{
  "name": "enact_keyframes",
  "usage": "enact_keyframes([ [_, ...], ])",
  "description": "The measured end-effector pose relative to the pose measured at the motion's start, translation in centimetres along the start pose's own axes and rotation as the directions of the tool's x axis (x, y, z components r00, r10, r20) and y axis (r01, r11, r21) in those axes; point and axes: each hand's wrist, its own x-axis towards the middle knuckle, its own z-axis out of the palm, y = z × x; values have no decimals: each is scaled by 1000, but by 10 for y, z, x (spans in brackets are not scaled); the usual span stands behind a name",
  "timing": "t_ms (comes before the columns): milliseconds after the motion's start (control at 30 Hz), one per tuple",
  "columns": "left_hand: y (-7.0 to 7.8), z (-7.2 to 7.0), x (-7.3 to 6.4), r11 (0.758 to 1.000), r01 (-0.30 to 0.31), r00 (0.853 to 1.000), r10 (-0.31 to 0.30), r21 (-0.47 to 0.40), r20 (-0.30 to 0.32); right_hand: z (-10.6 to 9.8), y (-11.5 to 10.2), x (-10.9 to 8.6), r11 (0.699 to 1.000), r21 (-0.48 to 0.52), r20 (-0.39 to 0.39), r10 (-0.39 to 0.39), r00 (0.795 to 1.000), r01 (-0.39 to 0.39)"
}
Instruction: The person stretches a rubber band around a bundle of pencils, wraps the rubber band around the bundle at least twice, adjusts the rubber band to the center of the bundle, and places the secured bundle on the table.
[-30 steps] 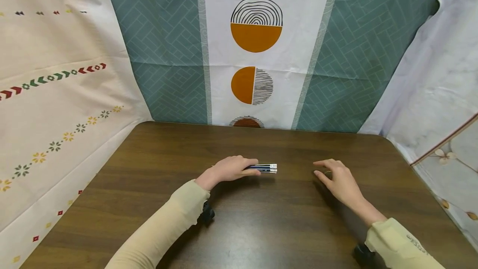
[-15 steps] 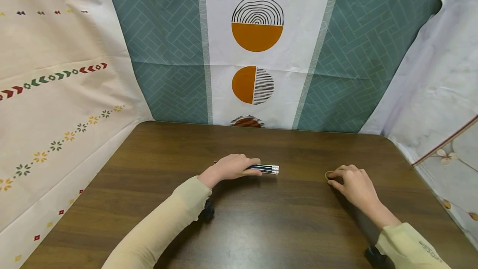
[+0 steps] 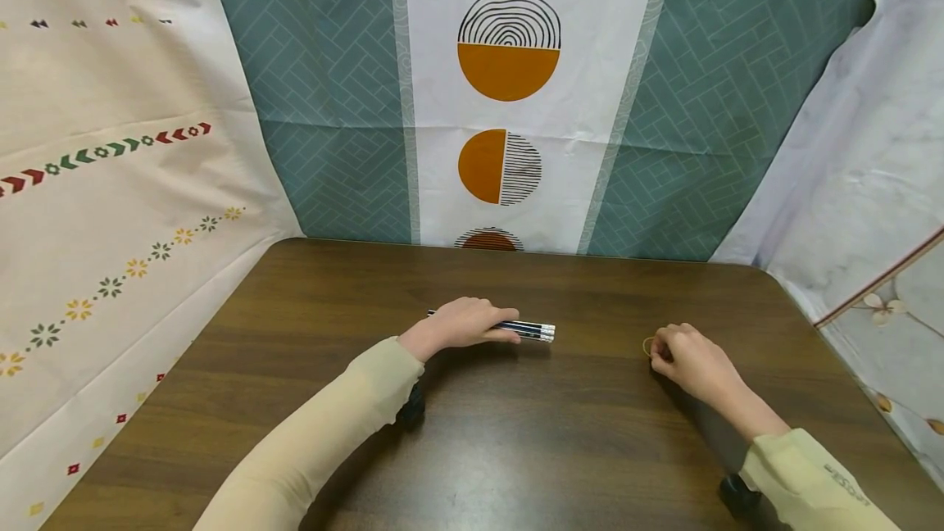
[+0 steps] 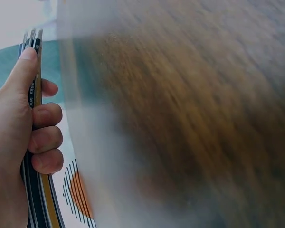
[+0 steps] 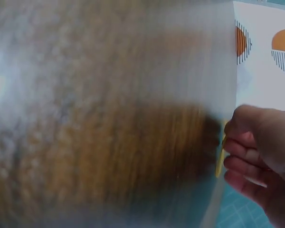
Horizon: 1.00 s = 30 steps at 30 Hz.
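My left hand (image 3: 468, 323) grips a bundle of several dark pencils (image 3: 534, 330) above the middle of the table, their pale eraser ends pointing right. Curled fingers wrap the pencils (image 4: 38, 199) in the left wrist view, with the thumb along them near the eraser ends. To the right, my right hand (image 3: 693, 360) pinches a thin yellow rubber band (image 3: 646, 347) between thumb and forefinger. Part of its loop sticks out left of the fingertips. The right wrist view shows the band (image 5: 220, 163) nearly edge-on beside the curled fingers; its rest is hidden by the hand.
The brown wooden table (image 3: 546, 441) spreads beneath both hands. A patterned teal and white cloth (image 3: 339, 105) hangs behind its far edge, with pale cloths at the left and right sides. A dark device sits under each wrist.
My right hand has shifted right and brought its parted thumb and forefinger together on the rubber band. My left hand, still gripping the pencils, has drifted slightly right and away from me.
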Motion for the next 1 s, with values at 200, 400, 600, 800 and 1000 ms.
enact_keyframes([
  [200,2,-3,3,1000,5,1000,-5,-9,7,2,-6,3,963,271,86,-25,996,1],
  [400,4,-2,4,1000,2,1000,-2,-2,7,0,-20,3,851,522,314,-140,939,-48],
  [600,6,-2,3,1000,6,1000,-6,-5,11,-5,-28,5,856,513,424,-195,884,-57],
  [800,9,-3,2,1000,22,1000,-21,-14,22,-12,-27,8,821,569,495,-295,817,-48],
  [1000,12,-3,0,1000,23,999,-23,-4,29,-15,-31,13,732,678,522,-415,745,-68],
])
